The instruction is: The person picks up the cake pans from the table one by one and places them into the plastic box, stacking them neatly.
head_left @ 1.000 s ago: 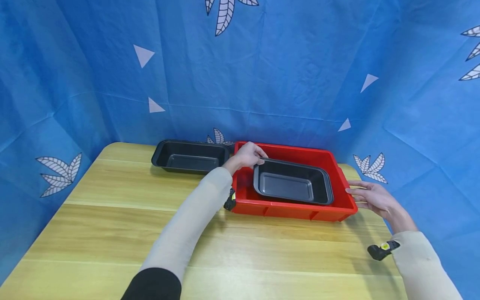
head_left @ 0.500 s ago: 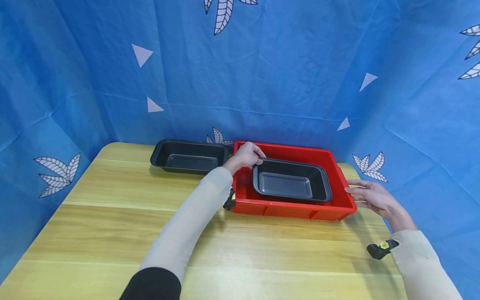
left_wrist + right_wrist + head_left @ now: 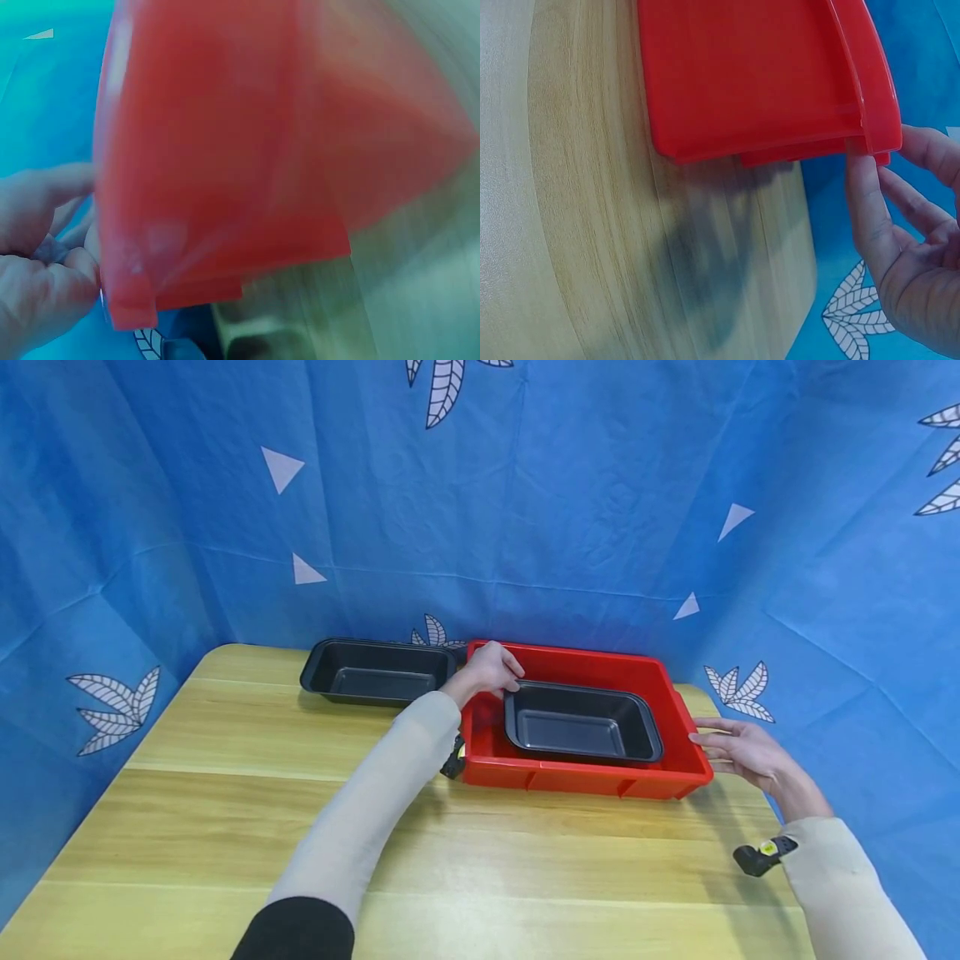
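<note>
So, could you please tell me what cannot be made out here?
Head view: floor of the red bin, partly covered by the inner pan.
Head view: near right corner of the outer pan, behind the left sleeve.
Left wrist: fingertip contact of the left hand, behind the blurred red bin.
Right wrist: rest of the right hand, past the right edge.

The bin [image 3: 577, 779] is bright red, the inner pan [image 3: 573, 732] black, like the left-hand pan [image 3: 378, 685]. I see pale yellow streaked grain on the bench [image 3: 480, 860]; beyond, blue cloth [image 3: 600, 485] with white triangles [image 3: 282, 469] and black-outlined white leaves [image 3: 444, 393]. Both sleeves [image 3: 378, 802] are cream.
</note>
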A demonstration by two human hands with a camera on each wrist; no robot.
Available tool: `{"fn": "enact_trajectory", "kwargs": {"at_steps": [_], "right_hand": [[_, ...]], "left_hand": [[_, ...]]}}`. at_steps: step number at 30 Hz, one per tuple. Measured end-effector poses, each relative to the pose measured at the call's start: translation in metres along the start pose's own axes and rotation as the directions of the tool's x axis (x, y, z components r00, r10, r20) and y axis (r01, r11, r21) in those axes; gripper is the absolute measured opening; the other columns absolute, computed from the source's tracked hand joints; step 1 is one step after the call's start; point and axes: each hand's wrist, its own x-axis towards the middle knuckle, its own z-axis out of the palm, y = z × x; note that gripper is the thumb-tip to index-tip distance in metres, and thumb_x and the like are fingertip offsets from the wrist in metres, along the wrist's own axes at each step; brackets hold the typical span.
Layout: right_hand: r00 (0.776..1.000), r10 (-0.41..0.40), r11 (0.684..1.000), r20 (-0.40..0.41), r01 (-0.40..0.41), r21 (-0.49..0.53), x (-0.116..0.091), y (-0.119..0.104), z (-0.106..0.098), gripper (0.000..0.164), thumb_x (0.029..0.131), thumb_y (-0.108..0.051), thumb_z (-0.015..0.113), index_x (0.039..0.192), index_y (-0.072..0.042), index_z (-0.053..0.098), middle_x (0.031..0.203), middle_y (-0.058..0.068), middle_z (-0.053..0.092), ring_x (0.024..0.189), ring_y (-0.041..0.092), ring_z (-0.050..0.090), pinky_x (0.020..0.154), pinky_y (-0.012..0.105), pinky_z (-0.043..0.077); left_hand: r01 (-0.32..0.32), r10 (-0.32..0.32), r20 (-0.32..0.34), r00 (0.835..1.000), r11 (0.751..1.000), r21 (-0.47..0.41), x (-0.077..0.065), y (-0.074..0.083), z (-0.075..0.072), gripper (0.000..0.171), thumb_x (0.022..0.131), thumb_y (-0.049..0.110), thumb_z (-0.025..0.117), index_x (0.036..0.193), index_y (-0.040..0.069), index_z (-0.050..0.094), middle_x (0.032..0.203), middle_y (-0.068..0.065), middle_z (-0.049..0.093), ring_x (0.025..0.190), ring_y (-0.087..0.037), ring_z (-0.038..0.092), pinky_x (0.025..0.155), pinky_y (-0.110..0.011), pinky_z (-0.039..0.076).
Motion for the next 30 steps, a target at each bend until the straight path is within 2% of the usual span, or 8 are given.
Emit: {"fn": "enact_trajectory", "kwargs": {"at_steps": [10,17,23,30], "right_hand": [[1.0,0.003,1.0,0.0,-0.003,0.0,0.0,-0.001,0.0,0.083,0.107,-0.032,0.062,0.164,0.007,0.017,0.098,-0.024,0.074,0.093,0.004,0.077,0.087,0.026,0.066],[1.0,0.0,1.0,-0.005,0.0,0.012,0.0,0.0,0.0,0.082,0.107,-0.031,0.063,0.164,0.007,0.019,0.099,-0.023,0.074,0.093,0.004,0.077,0.087,0.026,0.066],[1.0,-0.001,1.0,-0.01,0.001,0.011,0.0,0.002,0.0,0.082,0.107,-0.032,0.063,0.164,0.007,0.019,0.099,-0.023,0.075,0.093,0.005,0.077,0.087,0.026,0.066],[1.0,-0.01,0.999,0.002,0.01,0.037,-0.002,0.002,0.001,0.08,0.107,-0.03,0.063,0.163,0.008,0.02,0.1,-0.021,0.076,0.093,0.006,0.077,0.086,0.026,0.066]], "left_hand": [[-0.042,0.044,0.044,0.998,0.998,-0.045,-0.01,-0.001,-0.008,0.035,0.096,0.004,0.075,0.13,-0.001,0.072,0.123,-0.021,0.076,0.111,-0.033,0.075,0.09,-0.043,0.066],[-0.057,0.059,0.046,0.997,0.997,-0.054,-0.019,0.001,-0.019,0.034,0.098,0.006,0.073,0.131,-0.001,0.071,0.123,-0.021,0.076,0.108,-0.035,0.076,0.09,-0.043,0.066],[-0.09,0.092,0.046,0.995,0.995,-0.043,-0.029,-0.001,-0.038,0.035,0.1,0.01,0.071,0.133,-0.001,0.069,0.127,-0.021,0.075,0.112,-0.037,0.075,0.091,-0.043,0.066],[-0.099,0.1,0.025,0.995,0.994,-0.047,-0.04,-0.009,-0.069,0.036,0.102,0.014,0.07,0.135,0.0,0.068,0.129,-0.022,0.073,0.111,-0.039,0.076,0.091,-0.043,0.066]]}}
